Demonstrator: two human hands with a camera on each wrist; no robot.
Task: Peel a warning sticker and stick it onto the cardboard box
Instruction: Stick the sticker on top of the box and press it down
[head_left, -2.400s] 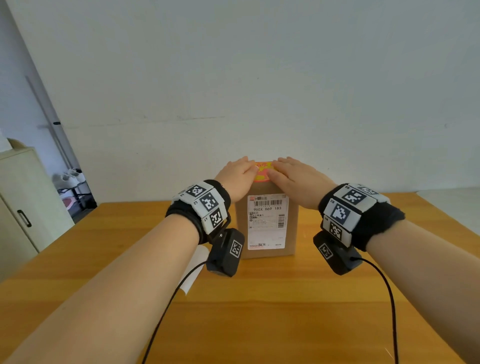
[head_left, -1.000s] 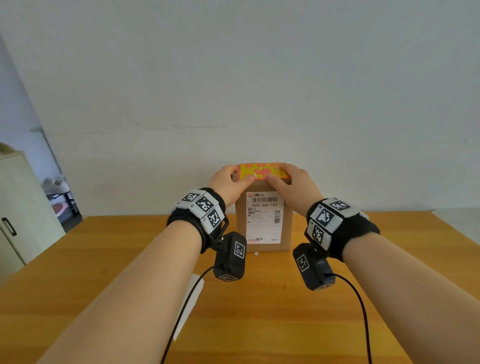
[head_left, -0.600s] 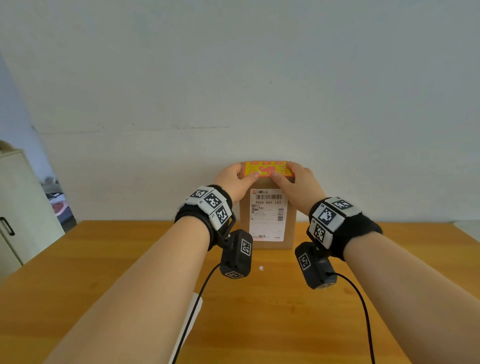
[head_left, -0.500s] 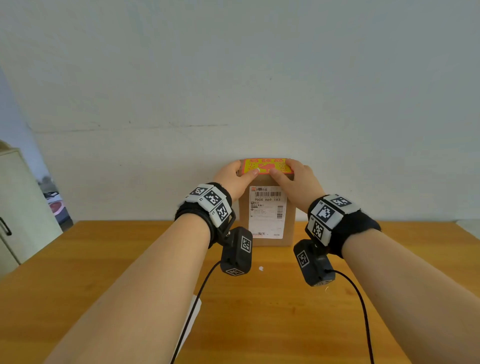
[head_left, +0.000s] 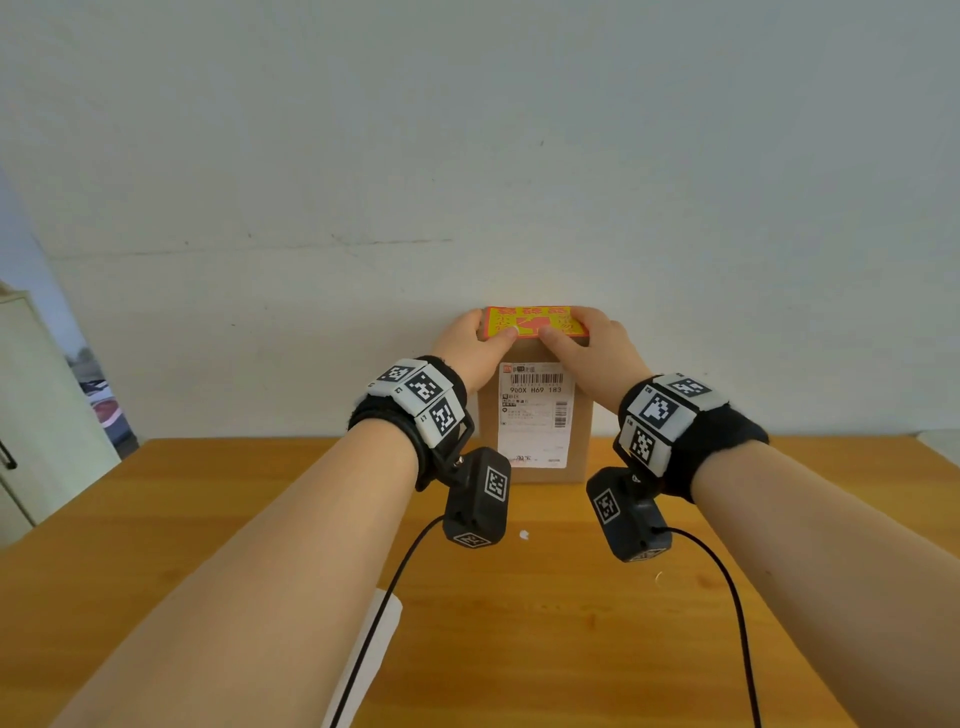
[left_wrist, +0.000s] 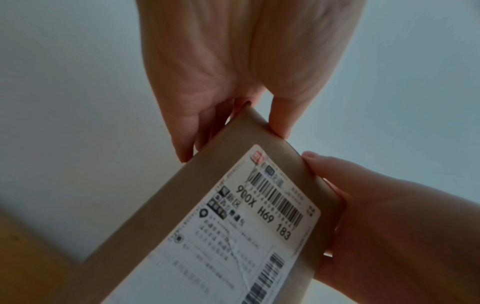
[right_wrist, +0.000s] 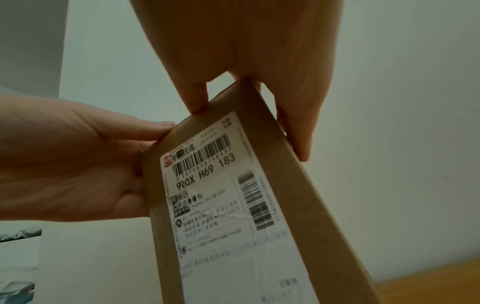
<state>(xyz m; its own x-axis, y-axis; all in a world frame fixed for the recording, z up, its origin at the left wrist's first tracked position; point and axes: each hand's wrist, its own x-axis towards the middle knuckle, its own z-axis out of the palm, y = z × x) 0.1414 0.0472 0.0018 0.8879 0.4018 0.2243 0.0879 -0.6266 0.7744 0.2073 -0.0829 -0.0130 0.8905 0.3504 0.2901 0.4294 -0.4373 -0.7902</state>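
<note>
Box made of cardboard stands up tall on the wooden table, close to the white wall. The yellow and red warning sticker lies flat on the box top. The left hand and the right hand each grip a top side, thumbs pressing the sticker's front edge. A white paper strip lies on the table near the left arm.

From the left wrist, the left hand wraps the top corner, fingers down the side. A white shipping label covers the front.

From the right wrist, the right hand clamps the other top corner the same way.
</note>
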